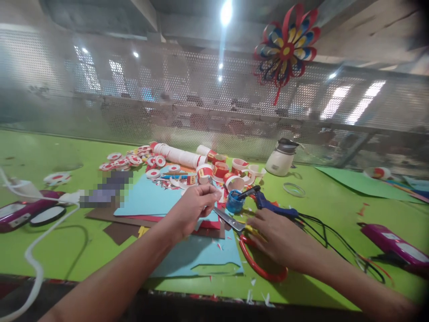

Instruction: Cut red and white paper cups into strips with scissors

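Left hand: the left hand is raised over the middle of the desk, its grip pinched on a small pale paper piece at the fingertips.
Right hand: the right hand lies flat, palm down, on the red-handled scissors; its grip is spread, closed on nothing.
Scissors: near the front edge, right of centre, blades pointing far-left, resting partly on blue paper.
Blue paper sheets: under both hands, stacked with brown and red sheets, small scraps around them.
Glue gun: blue, just beyond the right hand, its black cord running right.
Blue pot: just beside the glue gun's tip.
Paper rings: red-and-white, clustered far of the hands, with flat round discs to their left.
White jar: far right of the rings.
Paper flower: hanging on the mesh screen behind the desk.
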A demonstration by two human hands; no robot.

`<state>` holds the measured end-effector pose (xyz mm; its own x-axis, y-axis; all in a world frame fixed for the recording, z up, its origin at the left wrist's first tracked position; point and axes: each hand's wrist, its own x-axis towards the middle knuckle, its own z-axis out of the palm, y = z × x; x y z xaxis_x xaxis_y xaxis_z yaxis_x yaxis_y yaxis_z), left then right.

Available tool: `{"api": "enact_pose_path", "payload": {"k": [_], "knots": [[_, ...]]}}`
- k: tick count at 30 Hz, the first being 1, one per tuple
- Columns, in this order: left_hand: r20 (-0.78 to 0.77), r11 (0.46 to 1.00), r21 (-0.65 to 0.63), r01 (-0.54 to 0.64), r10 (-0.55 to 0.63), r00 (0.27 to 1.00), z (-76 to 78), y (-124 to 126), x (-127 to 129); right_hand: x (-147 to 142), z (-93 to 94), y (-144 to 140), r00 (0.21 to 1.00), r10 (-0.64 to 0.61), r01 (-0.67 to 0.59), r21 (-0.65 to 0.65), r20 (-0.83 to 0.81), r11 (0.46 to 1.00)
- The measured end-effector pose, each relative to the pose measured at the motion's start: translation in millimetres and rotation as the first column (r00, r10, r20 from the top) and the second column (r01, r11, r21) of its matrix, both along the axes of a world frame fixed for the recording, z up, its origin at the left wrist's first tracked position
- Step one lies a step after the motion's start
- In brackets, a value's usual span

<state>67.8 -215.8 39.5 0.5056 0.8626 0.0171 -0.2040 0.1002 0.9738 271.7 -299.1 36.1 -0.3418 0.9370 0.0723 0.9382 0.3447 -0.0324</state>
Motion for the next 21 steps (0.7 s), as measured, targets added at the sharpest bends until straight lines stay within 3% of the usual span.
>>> {"api": "enact_pose_path", "payload": {"k": [3,9,17,21], "knots": [[0.000,1.000,0.017,-0.011,0.011,1.000,-0.4,0.1,-0.4,12.1,-9.8,-6.0,0.987,-0.014,0.021,-0.042,0.158,0.999],[0.033,0.999,0.027,-0.027,0.026,0.999,1.9,-1.3,0.6,13.1,-14.5,-4.1,0.999,0.038,-0.041,-0.119,-0.029,0.992],[0.069,0.996,0.049,-0.074,0.071,0.995,1.8,-2.5,1.3,7.2,-23.6,10.3,0.985,-0.162,0.152,-0.142,-0.060,0.978],[0.091,0.988,0.064,-0.139,0.133,0.987,2.3,-1.8,1.5,8.9,-20.7,7.2,0.970,-0.205,0.187,-0.137,-0.129,0.973]]}}
